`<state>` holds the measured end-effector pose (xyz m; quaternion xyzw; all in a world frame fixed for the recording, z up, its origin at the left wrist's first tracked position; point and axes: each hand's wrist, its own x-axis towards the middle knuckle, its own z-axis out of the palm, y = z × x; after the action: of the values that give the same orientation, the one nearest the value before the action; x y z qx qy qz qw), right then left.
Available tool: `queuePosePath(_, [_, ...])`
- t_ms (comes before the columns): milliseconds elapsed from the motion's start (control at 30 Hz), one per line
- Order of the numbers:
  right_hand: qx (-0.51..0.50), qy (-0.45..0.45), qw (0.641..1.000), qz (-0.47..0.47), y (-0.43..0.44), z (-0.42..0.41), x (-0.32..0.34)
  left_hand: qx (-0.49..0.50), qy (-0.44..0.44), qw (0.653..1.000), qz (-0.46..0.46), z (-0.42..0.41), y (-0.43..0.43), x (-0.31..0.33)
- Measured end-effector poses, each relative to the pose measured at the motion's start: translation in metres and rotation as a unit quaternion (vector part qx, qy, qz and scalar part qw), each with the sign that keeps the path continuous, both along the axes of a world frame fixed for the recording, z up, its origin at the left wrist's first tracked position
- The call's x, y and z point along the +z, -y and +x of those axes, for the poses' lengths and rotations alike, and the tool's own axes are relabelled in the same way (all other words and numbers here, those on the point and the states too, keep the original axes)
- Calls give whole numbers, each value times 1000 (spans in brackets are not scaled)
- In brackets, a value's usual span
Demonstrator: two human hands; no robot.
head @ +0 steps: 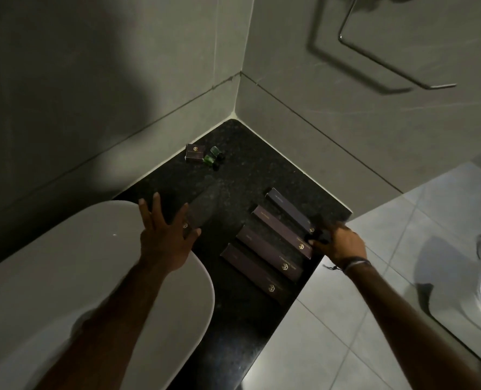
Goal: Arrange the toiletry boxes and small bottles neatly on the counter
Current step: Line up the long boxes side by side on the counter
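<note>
By the white sink point(65, 263), the left hand point(164, 243) holds a long dark box point(202, 205) in its fingers. It should go down flat, lined up with the four boxes in a row point(273, 243) on the black counter point(242, 170). The right hand point(339, 243) is closed on something small and dark, maybe a bottle. A small box point(195, 153) and two green bottles point(213, 157) sit in the far corner.

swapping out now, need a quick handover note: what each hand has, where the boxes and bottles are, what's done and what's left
Left hand: holding a long dark box above the counter, near the basin.
Right hand: closed on small dark items, unclear which.
Done: four long boxes lie side by side at the counter's front edge.
Left: place the held box and whatever the right hand holds; the small square box and two green bottles sit loose by the back corner.
</note>
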<state>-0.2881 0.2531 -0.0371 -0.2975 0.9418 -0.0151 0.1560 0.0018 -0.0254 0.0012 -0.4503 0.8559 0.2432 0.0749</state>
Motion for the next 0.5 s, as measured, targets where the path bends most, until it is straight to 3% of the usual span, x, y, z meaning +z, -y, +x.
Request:
queuePosePath(133, [16, -96, 991, -89, -12, 22, 7, -2, -3, 1000, 7, 1, 1, -2])
queuePosePath(267, [111, -67, 991, -43, -6, 50, -10, -1, -5, 1000, 10, 0, 2, 0])
queuePosePath(500, [54, -35, 998, -25, -2, 48, -16, 0, -15, 1000, 11, 1, 2, -2])
